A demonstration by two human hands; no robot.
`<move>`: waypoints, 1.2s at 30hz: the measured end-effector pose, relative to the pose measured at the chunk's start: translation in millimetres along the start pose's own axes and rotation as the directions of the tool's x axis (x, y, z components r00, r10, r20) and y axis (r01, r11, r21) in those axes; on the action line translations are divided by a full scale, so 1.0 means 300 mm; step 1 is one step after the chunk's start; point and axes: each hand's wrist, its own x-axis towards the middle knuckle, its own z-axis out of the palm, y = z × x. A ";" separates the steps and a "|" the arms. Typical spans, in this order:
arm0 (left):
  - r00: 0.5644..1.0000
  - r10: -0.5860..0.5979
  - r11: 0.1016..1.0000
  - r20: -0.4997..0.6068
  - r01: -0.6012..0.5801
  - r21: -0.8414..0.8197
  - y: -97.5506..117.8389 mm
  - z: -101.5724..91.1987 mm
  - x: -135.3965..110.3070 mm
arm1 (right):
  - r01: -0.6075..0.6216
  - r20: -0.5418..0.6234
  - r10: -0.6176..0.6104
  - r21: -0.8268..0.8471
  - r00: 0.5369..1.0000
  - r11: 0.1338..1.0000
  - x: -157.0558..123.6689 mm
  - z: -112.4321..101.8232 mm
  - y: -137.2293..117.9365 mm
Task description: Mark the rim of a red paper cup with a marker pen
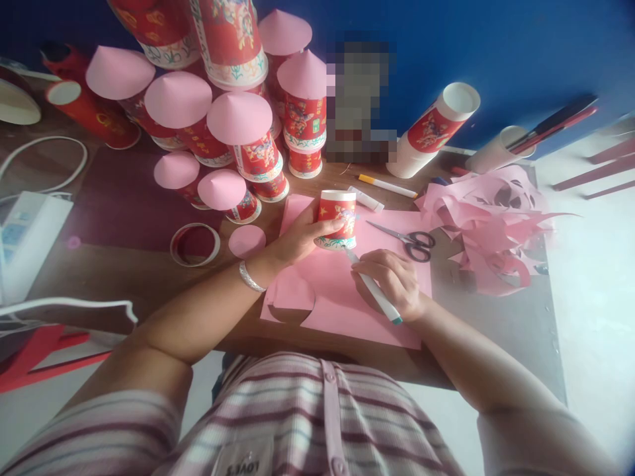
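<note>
My left hand [303, 235] is wrapped round a red paper cup [338, 215], which stands upside down over the pink paper sheet [342, 301]. In my right hand [389, 281] is a white marker [378, 297] with a green end; its tip is close to the cup's patterned lower band. Whether the tip touches the cup I cannot tell. Black-handled scissors [409, 243] lie on the sheet to the right. A white capped pen [367, 198] rests just behind the cup. Near the sheet's front left is a round cut-out hole [292, 311].
Red cups with pink paper cones [241, 119] stand in several stacks at the back left. A roll of tape [195, 244] and a pink disc [247, 242] lie left. Pink scraps [491, 211] pile up right, before a pen cup [501, 149]. A tall cup stack [434, 129] stands behind.
</note>
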 end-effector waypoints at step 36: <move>1.000 0.003 1.000 0.000 -0.003 -0.002 0.003 0.002 0.001 | -0.021 0.012 0.022 -0.026 1.000 0.999 -0.009 -0.004 -0.001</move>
